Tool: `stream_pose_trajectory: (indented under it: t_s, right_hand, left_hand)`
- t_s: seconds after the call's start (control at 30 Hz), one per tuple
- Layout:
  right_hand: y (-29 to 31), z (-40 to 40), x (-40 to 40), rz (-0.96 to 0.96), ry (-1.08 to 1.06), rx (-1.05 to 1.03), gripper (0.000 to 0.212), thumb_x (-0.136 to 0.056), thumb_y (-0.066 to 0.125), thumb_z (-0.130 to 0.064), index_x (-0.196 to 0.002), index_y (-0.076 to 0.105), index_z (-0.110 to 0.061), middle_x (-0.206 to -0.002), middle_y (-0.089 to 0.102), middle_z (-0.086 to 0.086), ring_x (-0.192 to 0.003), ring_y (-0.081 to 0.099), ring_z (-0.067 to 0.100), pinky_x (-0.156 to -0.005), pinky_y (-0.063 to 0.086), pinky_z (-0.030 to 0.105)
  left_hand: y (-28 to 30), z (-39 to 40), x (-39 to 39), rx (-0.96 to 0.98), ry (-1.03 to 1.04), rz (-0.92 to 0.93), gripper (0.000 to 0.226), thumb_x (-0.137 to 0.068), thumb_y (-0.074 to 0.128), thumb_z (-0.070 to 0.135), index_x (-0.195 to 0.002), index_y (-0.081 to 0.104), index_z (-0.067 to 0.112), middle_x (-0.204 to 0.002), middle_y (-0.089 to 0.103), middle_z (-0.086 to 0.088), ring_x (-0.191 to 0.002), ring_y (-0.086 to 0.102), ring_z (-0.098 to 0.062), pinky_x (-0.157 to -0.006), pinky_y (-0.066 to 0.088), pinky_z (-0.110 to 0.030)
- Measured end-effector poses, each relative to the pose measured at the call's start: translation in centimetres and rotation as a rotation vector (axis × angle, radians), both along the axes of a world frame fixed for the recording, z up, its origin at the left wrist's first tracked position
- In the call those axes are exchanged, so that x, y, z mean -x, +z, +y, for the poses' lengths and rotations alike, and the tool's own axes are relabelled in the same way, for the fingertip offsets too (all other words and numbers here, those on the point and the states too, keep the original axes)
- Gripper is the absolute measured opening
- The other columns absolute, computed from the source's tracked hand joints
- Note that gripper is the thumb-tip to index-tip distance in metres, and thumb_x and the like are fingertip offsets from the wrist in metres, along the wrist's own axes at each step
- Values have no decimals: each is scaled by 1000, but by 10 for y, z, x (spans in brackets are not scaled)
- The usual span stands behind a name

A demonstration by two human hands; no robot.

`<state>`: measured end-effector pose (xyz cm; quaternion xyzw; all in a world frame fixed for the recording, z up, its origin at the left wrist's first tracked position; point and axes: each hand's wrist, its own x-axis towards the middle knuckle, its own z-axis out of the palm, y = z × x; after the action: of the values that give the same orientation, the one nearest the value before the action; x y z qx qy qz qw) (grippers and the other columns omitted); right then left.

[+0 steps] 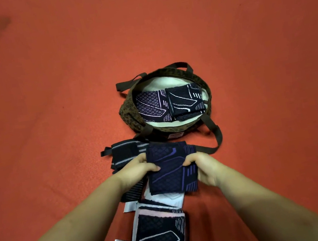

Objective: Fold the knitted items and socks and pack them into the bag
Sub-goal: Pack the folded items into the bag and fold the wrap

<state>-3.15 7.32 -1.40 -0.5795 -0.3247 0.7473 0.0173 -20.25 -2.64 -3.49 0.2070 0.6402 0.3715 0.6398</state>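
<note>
My left hand [135, 168] and right hand [200, 169] pinch a folded purple-lined knit [171, 168] at both edges — held flat, seemingly to keep its fold — just short of the open bag [129, 112], two pieces already inside.

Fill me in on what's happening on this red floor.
A person is packing knitted items into a leopard-print bag. Both the left hand and the right hand grip a folded dark knitted piece with purple lines, one at each side, just short of the open bag. Two folded pieces already lie side by side inside it. More dark knitted pieces lie on the red floor, under and nearer than the hands.
</note>
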Motion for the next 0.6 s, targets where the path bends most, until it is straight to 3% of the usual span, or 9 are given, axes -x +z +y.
stream_pose_trajectory:
  t_s: [0.1, 0.17, 0.27, 0.33, 0.43, 0.53, 0.6]
  right_hand:
    - [8, 31, 3, 30, -49, -109, 31, -79, 42, 9, -102, 59, -4, -88, 62, 15, -71, 61, 25, -66, 53, 30]
    - [16, 52, 6, 26, -63, -211, 24, -83, 47, 9, -94, 61, -6, -84, 64, 13, -69, 62, 22, -66, 53, 31]
    - [25, 88, 13, -55, -46, -427, 19, -86, 52, 6, -89, 61, -10, -80, 66, 10, -61, 64, 16, -54, 52, 23]
    - [23, 116, 20, -153, -5, -626, 20, -85, 56, 2, -103, 62, -6, -95, 69, 13, -82, 67, 23, -70, 55, 28]
    - [22, 150, 32, -321, 129, -859, 36, -87, 59, -5, -122, 56, -5, -115, 65, 12, -108, 61, 27, -91, 44, 28]
    - [13, 175, 43, -370, 216, -942, 55, -91, 54, -9, -143, 34, -6, -132, 56, 12, -122, 52, 26, -96, 36, 24]
    - [5, 184, 50, -404, 266, -973, 68, -93, 52, -12, -150, 15, -9, -142, 46, 12, -129, 45, 26, -101, 33, 27]
  left_hand:
    - [6, 31, -7, -37, 94, 12, 17, -88, 59, 2, -101, 54, 11, -97, 66, -6, -88, 65, -18, -82, 53, -32]
    - [9, 55, -10, -69, 187, 53, 13, -89, 61, 6, -95, 51, 12, -88, 64, -7, -80, 63, -18, -78, 53, -34]
    - [19, 95, -13, -123, 252, 75, 11, -89, 57, 2, -91, 54, 12, -83, 64, -7, -80, 62, -23, -80, 50, -35]
    - [24, 123, -13, -145, 239, 128, 18, -81, 59, 6, -98, 59, 11, -90, 69, -10, -91, 65, -29, -92, 49, -39]
    - [26, 158, -11, -173, 207, 250, 38, -78, 55, 9, -115, 57, 13, -99, 72, -7, -97, 66, -27, -96, 47, -43]
    - [20, 185, -10, -139, 212, 449, 61, -90, 51, 9, -145, 27, 14, -112, 66, -4, -109, 59, -24, -95, 42, -30]
    - [8, 198, -11, -135, 161, 580, 71, -92, 52, 14, -151, 11, 15, -130, 55, -10, -122, 51, -28, -100, 37, -32]
